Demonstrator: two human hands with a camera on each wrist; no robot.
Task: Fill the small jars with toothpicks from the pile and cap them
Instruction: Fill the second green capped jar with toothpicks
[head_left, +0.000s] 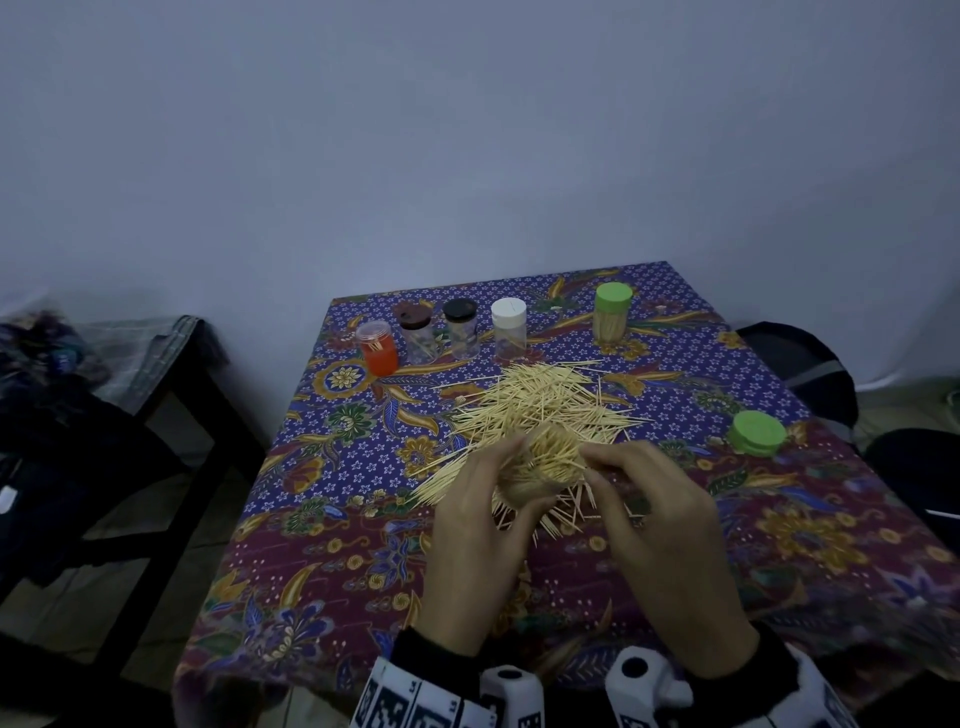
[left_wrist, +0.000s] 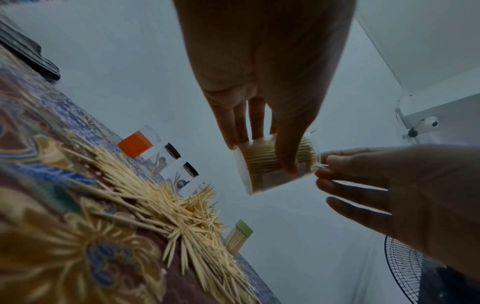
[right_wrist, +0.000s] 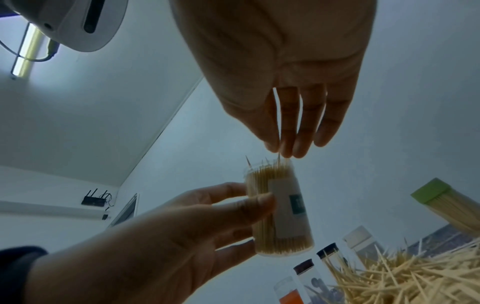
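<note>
The left hand (right_wrist: 166, 232) is gripping a clear jar (right_wrist: 279, 207) packed with toothpicks above the pile (head_left: 540, 410); its pale label (right_wrist: 288, 207) is too blurred to read. The right hand (right_wrist: 283, 67) is pinching one toothpick at the jar's open mouth.

A plain pale wall (head_left: 467, 130) rises behind the tabletop (head_left: 779, 519), which is draped in a blue and maroon floral cloth. To the left stands a dark bench (head_left: 171, 395) heaped with clothes. Overhead a lit tube lamp (right_wrist: 26, 55) glows on the ceiling. A router (right_wrist: 94, 200) hangs on a far wall, and a fan (left_wrist: 405, 271) stands nearby.
</note>
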